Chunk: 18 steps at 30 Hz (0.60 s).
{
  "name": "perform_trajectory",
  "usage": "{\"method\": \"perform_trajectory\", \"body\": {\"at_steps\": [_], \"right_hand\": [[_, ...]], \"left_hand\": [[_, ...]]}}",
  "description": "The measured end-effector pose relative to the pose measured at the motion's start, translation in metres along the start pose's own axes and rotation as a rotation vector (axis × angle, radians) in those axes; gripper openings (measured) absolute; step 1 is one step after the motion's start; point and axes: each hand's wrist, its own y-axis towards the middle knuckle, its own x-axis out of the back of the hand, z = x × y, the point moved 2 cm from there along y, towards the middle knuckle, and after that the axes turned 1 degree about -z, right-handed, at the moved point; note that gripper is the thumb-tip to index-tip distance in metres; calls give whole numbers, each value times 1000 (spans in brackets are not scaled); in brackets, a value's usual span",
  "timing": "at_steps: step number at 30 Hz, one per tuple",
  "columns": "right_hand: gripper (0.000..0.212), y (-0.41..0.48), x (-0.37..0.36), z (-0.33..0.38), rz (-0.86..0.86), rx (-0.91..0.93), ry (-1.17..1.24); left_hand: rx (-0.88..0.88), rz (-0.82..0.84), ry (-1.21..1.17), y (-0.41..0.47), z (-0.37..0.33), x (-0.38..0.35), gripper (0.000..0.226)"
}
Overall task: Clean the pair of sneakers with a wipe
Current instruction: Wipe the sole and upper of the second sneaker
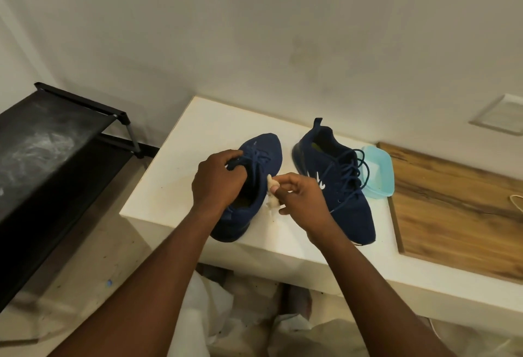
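Observation:
Two navy blue sneakers stand on a white table (pixel 175 184). The left sneaker (pixel 261 155) points away from me; my left hand (pixel 218 182) grips it at the tongue and laces. My right hand (pixel 300 196) pinches a small crumpled whitish wipe (pixel 272 195) against that sneaker's right side. The right sneaker (pixel 342 186), with white side markings, points toward me and lies untouched beside my right hand.
A light blue plastic container (pixel 380 175) sits behind the right sneaker. A wooden board (pixel 458 209) covers the table's right part. A black rack (pixel 51 152) stands to the left. Crumpled white sheeting (pixel 240 314) lies on the floor below the table edge.

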Motion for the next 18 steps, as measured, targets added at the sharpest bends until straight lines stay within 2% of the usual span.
{"method": "perform_trajectory", "body": {"at_steps": [4,7,10,14,18], "right_hand": [[12,-14,6,12,-30,-20,102],[12,-25,15,21,-60,4,192],[13,-36,29,28,-106,30,266],[13,-44,63,34,-264,-32,310],[7,-47,113,29,-447,-83,314]], "left_hand": [[-137,-40,66,-12,-19,1,35],[-315,-67,122,-26,-35,-7,35],[-451,-34,152,-41,-51,-23,35],[-636,1,168,-64,-76,-48,39],[-682,71,155,-77,-98,-75,45]]}}
